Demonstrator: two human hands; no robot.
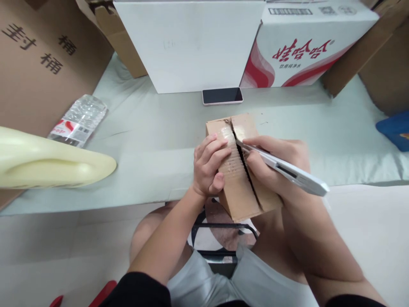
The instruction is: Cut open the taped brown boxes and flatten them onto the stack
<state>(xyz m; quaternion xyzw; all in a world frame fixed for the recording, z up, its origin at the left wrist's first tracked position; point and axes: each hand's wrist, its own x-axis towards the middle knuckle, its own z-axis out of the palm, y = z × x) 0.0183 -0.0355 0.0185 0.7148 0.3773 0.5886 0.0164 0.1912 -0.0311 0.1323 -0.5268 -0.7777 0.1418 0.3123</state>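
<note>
A small brown cardboard box [242, 194] rests at the front edge of the cloth-covered surface, part of it jutting out over my lap. A dark slit runs lengthwise down its top, with clear, wrinkled tape beside it. My left hand [211, 164] lies on the left part of the box, fingers curled over the top near the slit. Gripped in my right hand [277, 162] is a white utility knife [286, 168], tilted, its tip at the slit toward the far end. The right hand partly hides the box's right side.
A phone [223, 96] lies behind the box, before a large white box [198, 47] and a red-and-white water carton [294, 51]. To the left are a pale yellow plastic object [57, 164], a plastic bottle [79, 120] and a big brown carton [47, 85]. Something blue [394, 130] sits far right.
</note>
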